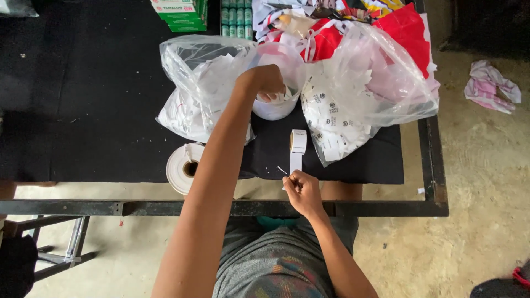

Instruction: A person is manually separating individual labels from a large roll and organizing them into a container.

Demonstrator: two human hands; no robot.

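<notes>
My left hand (pixel 266 83) dips curled fingers into a white cup (pixel 276 105) of labels, centre frame; my right hand (pixel 301 190) pinches the label strip (pixel 296 160) below, mid-sorting.

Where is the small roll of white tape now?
In the head view, the small tape roll stands centre-right on the black table, just beyond the right hand, beside the right plastic bag.

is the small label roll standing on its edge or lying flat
On its edge. The small roll stands upright on the black table, with its strip running down to the right hand.
</notes>
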